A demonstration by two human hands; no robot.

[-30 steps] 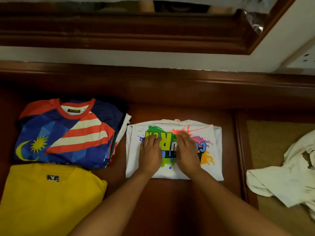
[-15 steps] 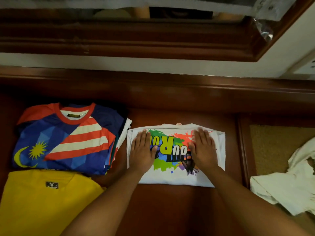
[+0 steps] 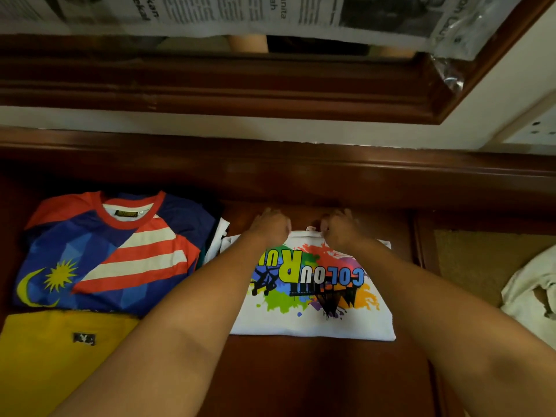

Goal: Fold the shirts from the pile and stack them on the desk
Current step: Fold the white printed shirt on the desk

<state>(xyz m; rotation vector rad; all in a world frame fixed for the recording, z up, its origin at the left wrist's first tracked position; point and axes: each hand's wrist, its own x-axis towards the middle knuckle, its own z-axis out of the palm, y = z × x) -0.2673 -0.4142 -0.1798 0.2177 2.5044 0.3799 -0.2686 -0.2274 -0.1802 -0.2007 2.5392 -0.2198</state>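
Observation:
A folded white shirt (image 3: 313, 296) with a colourful splash print lies on the dark wooden desk (image 3: 301, 380), in the middle. Both my hands are at its far edge. My left hand (image 3: 270, 227) and my right hand (image 3: 340, 228) sit side by side with fingers curled down over that edge, gripping the cloth near the collar. The fingertips are hidden behind the knuckles. A folded blue, red and white flag-pattern shirt (image 3: 105, 254) tops a stack at the left. In front of that stack lies a folded yellow shirt (image 3: 54, 356).
A crumpled off-white garment (image 3: 529, 290) lies at the right edge on a tan mat (image 3: 469, 260). A raised wooden ledge (image 3: 270, 176) runs along the back of the desk. Above it hangs a wooden frame (image 3: 210, 85) covered with newspaper (image 3: 240, 13).
My hands have slid from pressing flat on the shirt's print, first apart, then forward to its far edge, where the fingers now curl over. The shirt's print is fully uncovered.

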